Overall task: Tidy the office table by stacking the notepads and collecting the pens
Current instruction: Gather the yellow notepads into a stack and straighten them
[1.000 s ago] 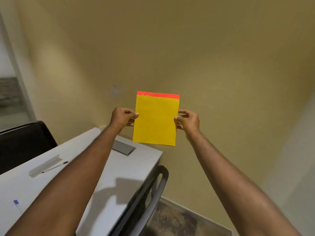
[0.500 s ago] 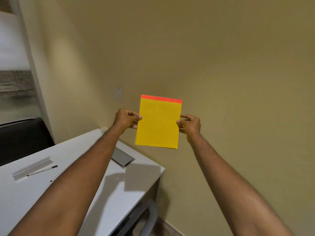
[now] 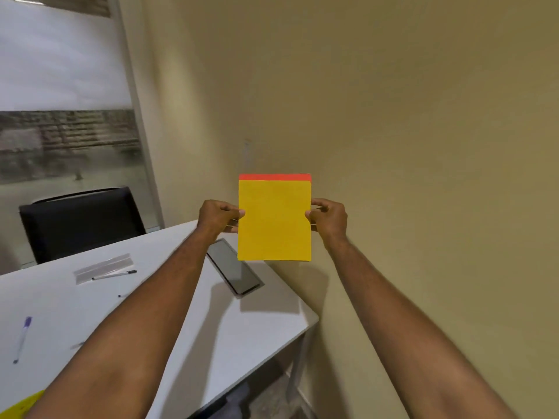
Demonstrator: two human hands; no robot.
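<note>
I hold a yellow notepad (image 3: 274,219) with a red top strip upright in the air, beyond the far right corner of the white table (image 3: 260,322). My left hand (image 3: 218,216) pinches its left edge and my right hand (image 3: 329,218) pinches its right edge. A thin black-tipped pen (image 3: 114,274) lies on the table by a clear plastic sleeve (image 3: 102,267). A purple-capped pen (image 3: 22,339) lies near the table's left side. A corner of another yellow notepad (image 3: 21,406) shows at the bottom left.
A dark flat panel (image 3: 234,272) sits in the tabletop under my left wrist. A black chair (image 3: 80,222) stands behind the table by a glass partition (image 3: 66,116). A beige wall (image 3: 393,116) is close on the right. A small dark item (image 3: 124,295) lies mid-table.
The view has swung left and downward, showing more of the table, the chair and the pens. The notepad stays upright between both hands and has straightened slightly.
</note>
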